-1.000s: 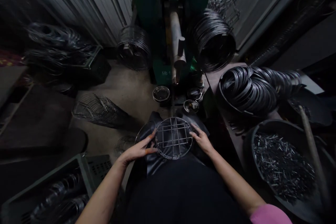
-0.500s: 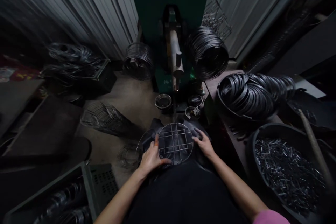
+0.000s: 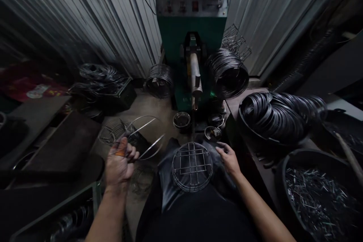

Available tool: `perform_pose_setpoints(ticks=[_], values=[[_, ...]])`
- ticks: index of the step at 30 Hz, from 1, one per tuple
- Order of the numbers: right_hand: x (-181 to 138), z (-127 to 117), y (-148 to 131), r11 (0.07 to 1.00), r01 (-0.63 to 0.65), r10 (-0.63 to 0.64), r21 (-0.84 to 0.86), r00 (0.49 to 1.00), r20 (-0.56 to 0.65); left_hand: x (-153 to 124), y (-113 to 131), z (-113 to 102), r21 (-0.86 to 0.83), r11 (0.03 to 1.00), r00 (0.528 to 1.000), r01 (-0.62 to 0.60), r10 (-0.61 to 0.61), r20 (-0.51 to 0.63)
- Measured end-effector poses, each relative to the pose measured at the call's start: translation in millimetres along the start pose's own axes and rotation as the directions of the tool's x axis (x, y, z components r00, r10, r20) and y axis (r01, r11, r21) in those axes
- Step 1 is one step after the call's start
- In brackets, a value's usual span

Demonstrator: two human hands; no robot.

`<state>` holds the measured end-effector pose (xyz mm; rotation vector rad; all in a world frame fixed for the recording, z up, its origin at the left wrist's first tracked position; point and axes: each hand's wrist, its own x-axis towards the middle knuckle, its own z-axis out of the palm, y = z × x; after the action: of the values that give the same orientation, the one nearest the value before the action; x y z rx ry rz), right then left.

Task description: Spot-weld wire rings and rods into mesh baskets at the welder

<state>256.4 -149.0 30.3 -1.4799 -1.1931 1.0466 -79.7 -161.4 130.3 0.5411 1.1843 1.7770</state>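
Note:
A round wire grid [image 3: 192,166] lies on my lap, on a dark apron. My left hand [image 3: 120,160] is out to the left of it, closed round a thin wire ring frame [image 3: 146,138] held above the floor. My right hand [image 3: 229,157] rests at the grid's right edge with the fingers loosely spread and nothing in it.
A green welding machine [image 3: 193,26] stands ahead with a wire coil [image 3: 229,72] beside it. Black rings [image 3: 279,111] pile up at the right, and a tub of short metal pins [image 3: 317,196] sits nearer. Small bowls [image 3: 181,120] and wire frames [image 3: 113,132] lie on the floor.
My left hand has left the grid's edge and swung out to the left, carrying a wire ring frame. The view has tilted up. My right hand has stayed beside the grid.

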Motion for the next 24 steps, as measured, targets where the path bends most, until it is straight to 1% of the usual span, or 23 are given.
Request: perform_pose_setpoints(ticks=[2,3,5,7,9,10,12,14,16,18,20,22,24], values=[[-9,6,-23,0.999,0.041,-0.041,-0.004,0.998,0.056,-12,-9,21,-0.122,0.982,0.989,0.147,-0.143,0.039],[-15,10,-32,0.997,0.075,-0.074,-0.010,0.992,0.105,-18,-17,30,-0.170,0.958,0.973,0.231,-0.224,0.064],[-28,18,-45,0.991,0.133,-0.129,-0.011,0.975,0.183,-33,-38,43,-0.235,0.894,0.924,0.381,-0.362,0.122],[-39,24,-49,0.988,0.152,-0.146,-0.019,0.971,0.188,-47,-57,49,-0.267,0.845,0.885,0.464,-0.434,0.166],[-43,26,-49,0.989,0.142,-0.136,-0.042,0.982,0.130,-58,-69,49,-0.244,0.844,0.877,0.478,-0.441,0.194],[-43,26,-48,0.990,0.132,-0.127,-0.055,0.987,0.095,-62,-71,49,-0.200,0.860,0.878,0.470,-0.431,0.209],[-35,23,-45,0.990,0.112,-0.107,-0.082,0.993,0.056,-64,-71,46,-0.048,0.903,0.882,0.427,-0.404,0.244],[-24,20,-40,0.988,0.100,-0.091,-0.119,0.992,0.082,-59,-68,42,0.154,0.915,0.874,0.373,-0.402,0.273],[-13,19,-34,0.978,0.113,-0.088,-0.175,0.986,0.144,-49,-69,36,0.360,0.878,0.861,0.315,-0.424,0.281],[-7,20,-26,0.959,0.146,-0.100,-0.243,0.976,0.193,-39,-76,27,0.584,0.786,0.865,0.202,-0.423,0.271],[-5,23,-19,0.934,0.176,-0.111,-0.311,0.970,0.216,-31,-86,17,0.767,0.641,0.883,0.036,-0.379,0.276],[-6,24,-13,0.913,0.193,-0.114,-0.358,0.966,0.231,-28,-96,8,0.857,0.506,0.887,-0.094,-0.349,0.303],[-7,23,-9,0.907,0.209,-0.124,-0.365,0.962,0.242,-29,-103,1,0.878,0.452,0.869,-0.159,-0.357,0.342]])
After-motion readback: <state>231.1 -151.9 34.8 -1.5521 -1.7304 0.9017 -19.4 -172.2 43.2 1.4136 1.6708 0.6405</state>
